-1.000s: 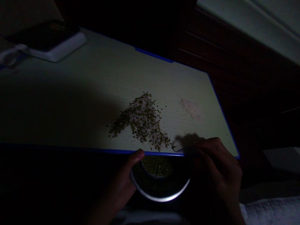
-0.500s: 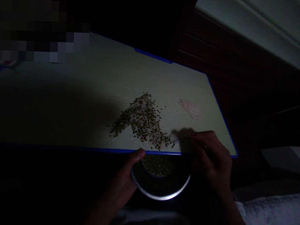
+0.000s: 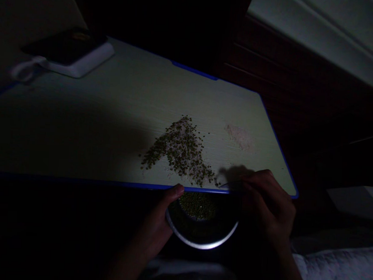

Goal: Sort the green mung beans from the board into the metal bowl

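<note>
On the light tabletop lies a spread pile of green beans, like mung beans, mixed with pale grains. A smaller heap of pale grains sits to its right. My left hand grips a metal bowl just below the table's blue front edge, thumb resting on that edge. Green beans lie inside the bowl, whose far side is hidden under the tabletop. My right hand is closed on a thin tool, its tip beside a few beans near the edge; its kind is unclear.
A white box with a dark top and a pale looped piece stand at the far left of the table. Right of the table are a pale box and light quilted fabric. The room is dim.
The tool's tip has moved slightly right and toward the front edge, a bean or two beside it. My left hand still holds the bowl. The view has shifted a little.
</note>
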`<state>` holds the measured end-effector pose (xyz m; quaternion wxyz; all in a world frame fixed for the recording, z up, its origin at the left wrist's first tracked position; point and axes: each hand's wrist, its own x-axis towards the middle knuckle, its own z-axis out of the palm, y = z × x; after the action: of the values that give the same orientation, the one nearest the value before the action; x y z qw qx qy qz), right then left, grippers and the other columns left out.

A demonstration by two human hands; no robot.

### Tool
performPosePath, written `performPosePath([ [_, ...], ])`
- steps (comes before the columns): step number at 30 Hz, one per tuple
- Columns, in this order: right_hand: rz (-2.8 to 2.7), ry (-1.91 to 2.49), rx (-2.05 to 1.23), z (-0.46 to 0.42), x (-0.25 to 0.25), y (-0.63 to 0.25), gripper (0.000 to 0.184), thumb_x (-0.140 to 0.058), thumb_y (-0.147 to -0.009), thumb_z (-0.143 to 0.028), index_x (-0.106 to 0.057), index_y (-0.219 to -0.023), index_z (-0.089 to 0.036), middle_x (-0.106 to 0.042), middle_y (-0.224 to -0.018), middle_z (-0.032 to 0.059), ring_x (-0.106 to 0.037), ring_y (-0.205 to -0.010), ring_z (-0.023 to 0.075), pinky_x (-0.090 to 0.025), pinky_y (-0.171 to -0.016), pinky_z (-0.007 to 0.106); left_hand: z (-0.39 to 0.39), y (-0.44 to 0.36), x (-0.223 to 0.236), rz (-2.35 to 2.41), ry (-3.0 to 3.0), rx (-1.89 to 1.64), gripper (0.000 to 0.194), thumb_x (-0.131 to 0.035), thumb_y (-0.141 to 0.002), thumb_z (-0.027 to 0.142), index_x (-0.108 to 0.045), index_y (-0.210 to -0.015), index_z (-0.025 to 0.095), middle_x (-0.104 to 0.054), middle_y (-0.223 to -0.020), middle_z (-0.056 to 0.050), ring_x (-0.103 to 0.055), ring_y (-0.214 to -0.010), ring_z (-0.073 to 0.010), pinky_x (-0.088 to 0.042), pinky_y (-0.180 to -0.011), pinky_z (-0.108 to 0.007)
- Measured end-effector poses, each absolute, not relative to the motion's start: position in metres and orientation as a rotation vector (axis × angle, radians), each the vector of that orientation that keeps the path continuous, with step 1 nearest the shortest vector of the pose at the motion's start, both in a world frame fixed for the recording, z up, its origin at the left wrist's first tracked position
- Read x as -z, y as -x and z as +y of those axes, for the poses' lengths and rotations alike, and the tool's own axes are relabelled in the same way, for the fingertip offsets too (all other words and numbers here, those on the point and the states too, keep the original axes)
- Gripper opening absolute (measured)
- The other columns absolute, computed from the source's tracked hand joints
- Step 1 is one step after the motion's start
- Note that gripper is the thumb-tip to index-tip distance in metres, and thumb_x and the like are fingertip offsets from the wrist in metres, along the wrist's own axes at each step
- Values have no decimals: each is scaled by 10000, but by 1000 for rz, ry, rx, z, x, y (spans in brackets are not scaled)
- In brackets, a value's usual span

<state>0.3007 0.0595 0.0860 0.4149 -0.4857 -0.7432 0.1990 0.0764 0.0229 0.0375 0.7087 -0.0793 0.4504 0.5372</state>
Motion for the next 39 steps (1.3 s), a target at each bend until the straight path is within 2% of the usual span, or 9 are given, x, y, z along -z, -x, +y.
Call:
performPosePath([
  [5,-1848,1232,-469,66,-88,-301,165,-618,-958,-156,-729,-1017,-262,-701,-974,20,-634,-933,199,-472,-778,376,23,-76,-39,961,168,-1203,471,-799,-803,172,-677,-1258,166,-835,-1085,-85,-750,-1113,-302,-593,-987,-421],
  [8,-1932,1195,-487,69,-91,-300,182,-588,-969,-148,-725,-1033,-249,-700,-978,34,-634,-948,207,-479,-787,383,23,-77,-38,963,171,-1198,471,-769,-832,179,-666,-1291,165,-832,-1102,-90,-747,-1121,-303,-593,-989,-431],
  [14,-1954,1161,-481,69,-90,-302,171,-587,-957,-132,-718,-985,-239,-672,-934,45,-622,-936,219,-472,-773,396,23,-78,-40,990,184,-1197,435,-778,-814,175,-693,-1240,149,-842,-1040,-93,-764,-1076,-309,-602,-973,-432],
  [19,-1861,1163,-475,65,-86,-304,171,-601,-946,-123,-716,-976,-246,-678,-941,41,-627,-938,224,-467,-783,407,24,-78,-40,971,198,-1201,437,-768,-818,152,-686,-1247,153,-842,-1038,-86,-747,-1122,-305,-584,-1003,-424],
  [24,-1925,1184,-403,66,-86,-303,189,-577,-957,-133,-711,-1018,-252,-675,-938,39,-617,-924,218,-463,-759,400,21,-77,-35,1003,167,-1183,338,-791,-810,200,-725,-1139,164,-841,-1025,-83,-762,-1078,-302,-602,-967,-422],
  [29,-1922,1188,-426,68,-89,-301,212,-550,-965,-131,-701,-1028,-267,-675,-966,39,-618,-954,217,-464,-786,409,20,-77,-31,949,156,-1228,438,-846,-751,208,-722,-1171,190,-842,-999,-74,-767,-1056,-294,-605,-956,-398],
  [34,-1954,1128,-477,67,-89,-300,218,-543,-947,-130,-706,-999,-265,-658,-934,38,-613,-941,226,-464,-776,417,22,-78,-31,971,170,-1191,356,-843,-748,219,-745,-1087,172,-843,-934,-79,-785,-986,-294,-625,-911,-392],
  [39,-1895,1124,-489,65,-85,-304,190,-574,-918,-119,-703,-967,-249,-648,-923,37,-602,-921,225,-453,-756,409,19,-77,-31,982,121,-1173,284,-842,-758,255,-763,-1019,176,-846,-972,-80,-787,-972,-296,-630,-907,-400],
])
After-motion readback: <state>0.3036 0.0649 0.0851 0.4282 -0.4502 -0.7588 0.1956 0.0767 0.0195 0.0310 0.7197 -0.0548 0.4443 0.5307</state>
